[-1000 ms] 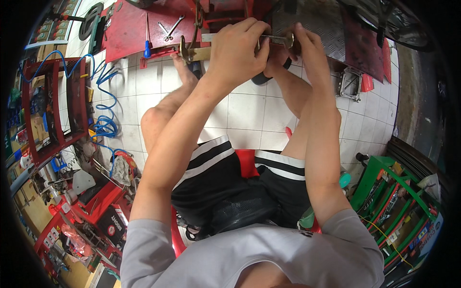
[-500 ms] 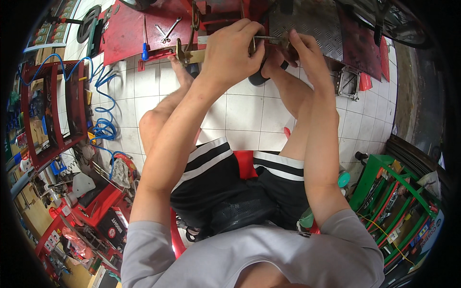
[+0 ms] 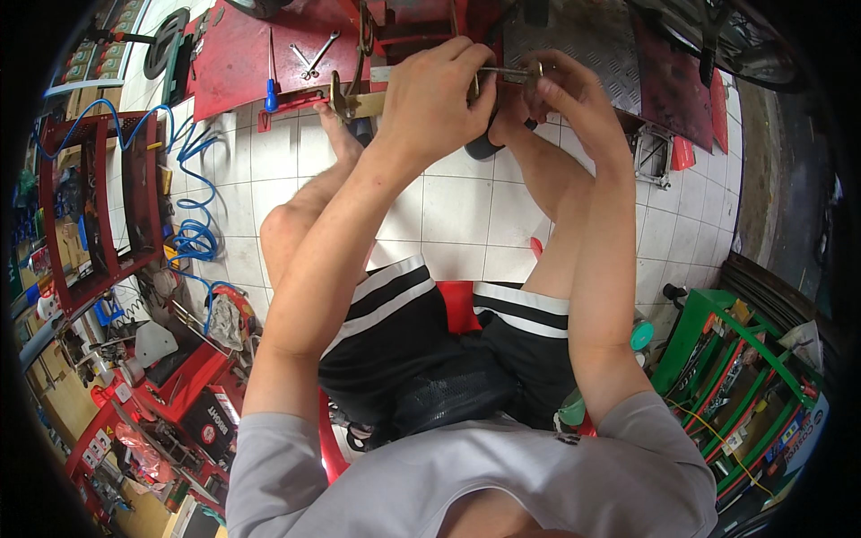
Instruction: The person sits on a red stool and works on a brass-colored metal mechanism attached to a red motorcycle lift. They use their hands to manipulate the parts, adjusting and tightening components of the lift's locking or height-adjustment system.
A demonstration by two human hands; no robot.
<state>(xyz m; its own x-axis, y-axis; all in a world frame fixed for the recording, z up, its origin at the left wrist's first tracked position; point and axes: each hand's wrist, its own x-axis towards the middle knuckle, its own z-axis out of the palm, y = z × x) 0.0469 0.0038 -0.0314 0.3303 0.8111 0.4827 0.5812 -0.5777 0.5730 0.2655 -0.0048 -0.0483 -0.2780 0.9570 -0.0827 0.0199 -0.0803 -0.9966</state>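
Observation:
My left hand (image 3: 438, 97) is closed around a brass-coloured metal bracket (image 3: 360, 106), whose flanged end sticks out to the left. A thin metal rod (image 3: 504, 71) runs rightward from beside its fingertips. At the rod's right end is a small dull metal piece (image 3: 535, 75), too partly hidden to name. My right hand (image 3: 578, 94) pinches this piece, thumb on the near side and fingers curled over the far side. Both hands are raised in front of the red work platform (image 3: 233, 81).
A blue-handled screwdriver (image 3: 271, 94) and two wrenches (image 3: 314, 61) lie on the platform's left. A ridged metal plate (image 3: 574, 40) covers its right part. A coiled blue hose (image 3: 193, 238) lies at left. A green rack (image 3: 717, 359) stands at right, a red tool cart (image 3: 184, 381) at lower left.
My right hand's thumb has moved down and nearer, and its fingers have come up over the metal piece. My left hand and the bracket have hardly moved.

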